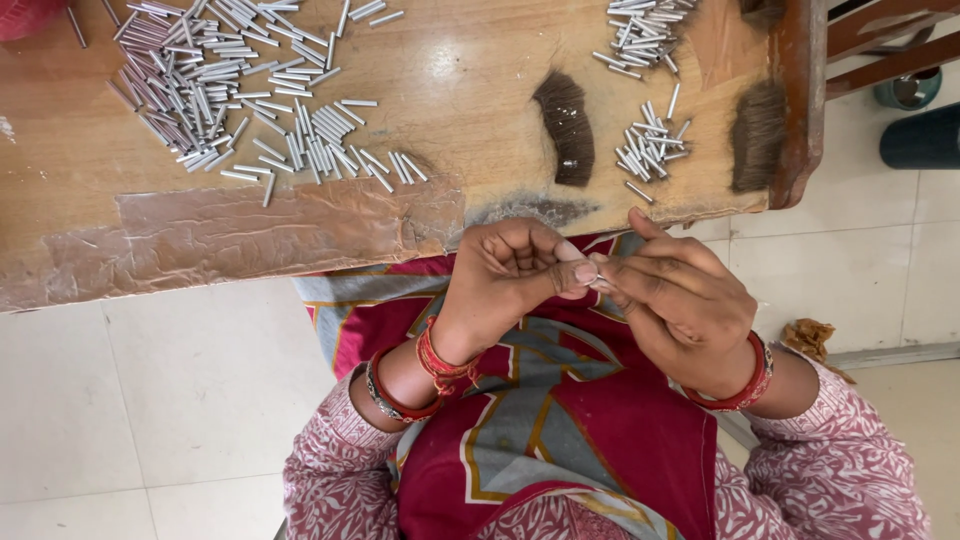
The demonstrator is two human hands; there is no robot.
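- The fingertips of the left hand (505,275) and the right hand (680,300) meet just below the near edge of the wooden table (470,90); both sets are pressed together in a pinch on one small metal tube (597,281), of which only a silvery glint shows between them.
- Whether any hair is already in that tube I cannot tell; the fingers cover it.
- The piece in hand looks mid-assembly, judging by the grip: it is held up over the lap, not laid on the table.
- Much seems left to do: a large scatter of loose metal tubes (230,85) lies on the table's left part, far from the hands.
- Two smaller heaps sit on the table's right part: a near heap of tubes (650,145) just above the hands, and a far heap of tubes (640,35) at the table's far edge.
- Which heap, if any, is finished work I cannot tell; the tubes look alike.
- A dark tuft of hair (565,125) lies on the table between the big scatter and the near heap; a second tuft of hair (758,135) lies by the table's right rim.
- A patch of brown tape (270,235) covers the table's near edge, left of the hands.
- Nothing stands between the hands and the table; the near heap and dark tuft are within easy reach.
- Red bangles (440,365) ring the wrists, away from the pinch.
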